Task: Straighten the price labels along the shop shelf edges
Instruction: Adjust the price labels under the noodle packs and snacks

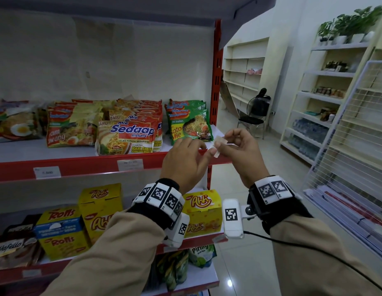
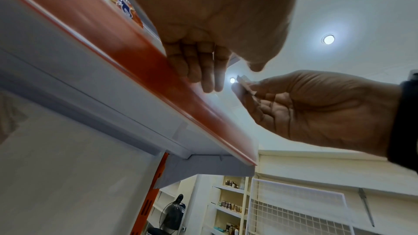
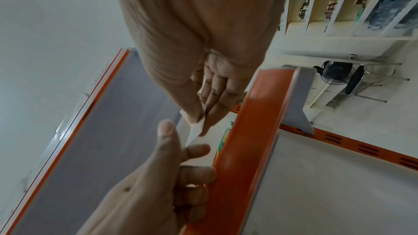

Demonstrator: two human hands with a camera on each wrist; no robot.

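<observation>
Pinched in the right hand [image 1: 241, 146], the label [image 1: 217, 146] hangs just right of the left hand [image 1: 183, 161], whose relaxed fingers apparently touch the shelf edge [image 1: 79, 165] at centre frame.

Red shelf edges, white labels, bright packets

The shelf edge [image 1: 83, 165] is red, its post [image 1: 216, 60] red too, the boards grey-white. Two labels [image 1: 47, 172] on it are white. The label [image 1: 217, 145] in the right hand [image 1: 243, 150] is white. Noodle packets [image 1: 126, 135] are orange, yellow and green; boxes [image 1: 100, 210] yellow. Wristbands [image 1: 162, 199] are black with black-and-white square markers; sleeves [image 1: 113, 257] beige.
</observation>
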